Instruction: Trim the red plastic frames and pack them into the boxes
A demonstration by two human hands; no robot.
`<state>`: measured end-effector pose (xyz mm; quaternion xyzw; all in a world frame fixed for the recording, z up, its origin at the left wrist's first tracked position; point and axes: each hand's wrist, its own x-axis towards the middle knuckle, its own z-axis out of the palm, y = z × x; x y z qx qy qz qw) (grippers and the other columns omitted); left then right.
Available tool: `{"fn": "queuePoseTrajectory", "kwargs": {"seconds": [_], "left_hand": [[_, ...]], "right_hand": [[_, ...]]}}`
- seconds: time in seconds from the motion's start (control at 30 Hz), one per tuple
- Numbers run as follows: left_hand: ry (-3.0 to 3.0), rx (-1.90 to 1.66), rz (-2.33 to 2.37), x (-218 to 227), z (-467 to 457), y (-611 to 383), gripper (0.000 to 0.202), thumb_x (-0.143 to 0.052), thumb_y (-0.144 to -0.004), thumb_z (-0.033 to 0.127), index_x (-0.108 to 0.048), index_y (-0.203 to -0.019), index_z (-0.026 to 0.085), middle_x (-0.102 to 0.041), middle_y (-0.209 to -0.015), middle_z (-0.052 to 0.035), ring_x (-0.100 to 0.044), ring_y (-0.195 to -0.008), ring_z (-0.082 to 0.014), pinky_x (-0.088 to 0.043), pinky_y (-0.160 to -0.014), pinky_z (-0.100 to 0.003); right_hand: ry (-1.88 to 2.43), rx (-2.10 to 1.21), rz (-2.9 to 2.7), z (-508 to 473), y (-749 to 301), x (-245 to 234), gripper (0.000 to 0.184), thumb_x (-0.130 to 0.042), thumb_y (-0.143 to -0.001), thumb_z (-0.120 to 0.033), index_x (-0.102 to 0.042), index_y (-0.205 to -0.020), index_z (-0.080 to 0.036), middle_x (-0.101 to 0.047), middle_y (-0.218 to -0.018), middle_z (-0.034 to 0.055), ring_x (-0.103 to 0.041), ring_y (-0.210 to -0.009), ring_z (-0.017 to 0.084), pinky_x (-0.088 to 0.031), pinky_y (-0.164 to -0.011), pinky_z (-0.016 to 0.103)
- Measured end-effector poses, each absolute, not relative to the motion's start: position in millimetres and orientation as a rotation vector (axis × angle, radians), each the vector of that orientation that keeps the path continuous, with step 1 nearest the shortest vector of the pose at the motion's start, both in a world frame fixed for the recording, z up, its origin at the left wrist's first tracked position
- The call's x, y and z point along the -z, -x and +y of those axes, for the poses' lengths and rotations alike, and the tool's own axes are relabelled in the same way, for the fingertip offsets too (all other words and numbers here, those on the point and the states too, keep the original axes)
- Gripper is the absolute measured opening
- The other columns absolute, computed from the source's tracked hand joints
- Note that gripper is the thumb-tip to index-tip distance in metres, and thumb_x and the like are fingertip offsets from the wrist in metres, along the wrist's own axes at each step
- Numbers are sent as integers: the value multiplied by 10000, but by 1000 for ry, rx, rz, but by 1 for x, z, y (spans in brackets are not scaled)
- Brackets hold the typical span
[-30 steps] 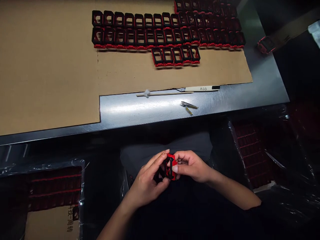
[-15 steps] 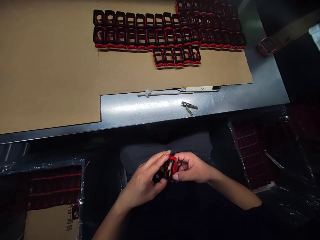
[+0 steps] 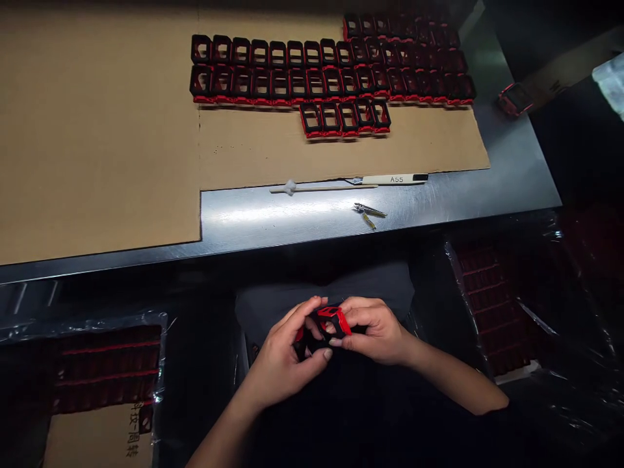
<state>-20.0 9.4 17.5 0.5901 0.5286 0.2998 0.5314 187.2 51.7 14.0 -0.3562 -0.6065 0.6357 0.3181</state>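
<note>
Below the table's front edge, over my lap, both hands grip one small red and black frame part (image 3: 331, 323). My left hand (image 3: 285, 357) wraps its fingers round the part's left side, thumb underneath. My right hand (image 3: 375, 330) pinches the part's right side from above. On the cardboard sheet (image 3: 97, 130) at the back stand rows of several like red and black frame parts (image 3: 331, 71), with a shorter row (image 3: 345, 117) in front of them.
On the steel table (image 3: 273, 218) lie a thin stick with a white tip (image 3: 322, 188), a white label strip marked A55 (image 3: 394, 179) and small metal tweezers (image 3: 369, 211). Plastic-lined boxes of red parts stand at the lower left (image 3: 104, 367) and right (image 3: 487, 305). One loose part (image 3: 514, 99) sits at the far right.
Both hands have turned the part so its red face tilts upward, and the left fingers have closed further round it. The view has shifted slightly.
</note>
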Motion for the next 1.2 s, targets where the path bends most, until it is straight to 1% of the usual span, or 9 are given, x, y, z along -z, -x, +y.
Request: {"fn": "queuePoseTrajectory", "kwargs": {"seconds": [0.07, 0.13, 0.2, 0.47, 0.63, 0.7, 0.77, 0.87, 1.2], "left_hand": [[-1277, -706, 1321, -17, 5, 13, 570, -723, -796, 258, -556, -1341, 230, -710, -1061, -88, -682, -731, -168, -603, -619, -274], [-1182, -714, 1388, -18, 2, 7, 577, -747, -787, 319, -566, -1323, 208, -676, -839, -30, -658, -671, -163, -587, -587, -270], [-1147, -746, 1426, -20, 1, 2, 627, -769, -768, 347, -551, -1338, 205, -631, -781, -2, -635, -650, -155, -582, -580, -269], [-1279, -801, 1530, -22, -1, -6, 812, -819, -712, 384, -454, -1412, 194, -646, -1114, -101, -653, -748, -178, -598, -582, -296], [-1364, -842, 1514, -19, -2, -8, 699, -772, -754, 289, -469, -1378, 205, -634, -1198, -117, -676, -811, -187, -601, -573, -272], [-1439, -900, 1491, -18, -2, -8, 688, -744, -765, 235, -456, -1390, 231, -614, -1280, -122, -688, -969, -229, -627, -650, -289], [-1526, -940, 1470, -18, -1, -8, 704, -720, -774, 193, -432, -1414, 248, -609, -1322, -115, -651, -1136, -261, -636, -809, -344], [-1613, -961, 1450, -16, -1, -8, 727, -692, -791, 157, -400, -1449, 253, -601, -1355, -106, -605, -1238, -258, -581, -988, -414], [-1781, -977, 1393, -11, -1, -4, 739, -626, -832, 98, -344, -1509, 189, -534, -1386, -171, -556, -1291, -257, -562, -1022, -422]], "right_hand": [[936, -1562, -1671, 51, -186, -11, 121, -744, -871, -328, -793, -934, -236, -755, -923, 66, -703, -804, 171, -577, -740, 289], [942, -1472, -1733, 50, -186, -6, 126, -720, -890, -337, -796, -914, -239, -757, -936, 74, -712, -797, 174, -584, -718, 286], [929, -1379, -1791, 48, -185, -2, 133, -700, -905, -327, -795, -889, -235, -760, -928, 83, -717, -803, 181, -585, -723, 294], [842, -1057, -1949, 47, -184, 8, 219, -599, -958, -315, -777, -856, -237, -756, -908, 94, -692, -751, 188, -561, -678, 323], [761, -811, -2023, 48, -185, 13, 232, -575, -966, -309, -750, -835, -233, -757, -895, 96, -701, -771, 200, -555, -658, 317], [748, -759, -2037, 50, -185, 14, 181, -588, -956, -275, -754, -896, -236, -763, -933, 100, -710, -820, 207, -562, -687, 321], [744, -752, -2034, 51, -186, 14, 150, -610, -938, -238, -753, -982, -227, -763, -994, 116, -715, -865, 212, -572, -721, 324], [766, -773, -2022, 52, -185, 13, 160, -621, -922, -203, -748, -1019, -217, -759, -1049, 127, -725, -889, 211, -587, -741, 318], [782, -757, -1944, 51, -177, 15, 130, -599, -905, -117, -716, -946, -157, -757, -1010, 145, -745, -840, 193, -606, -691, 287]]}}
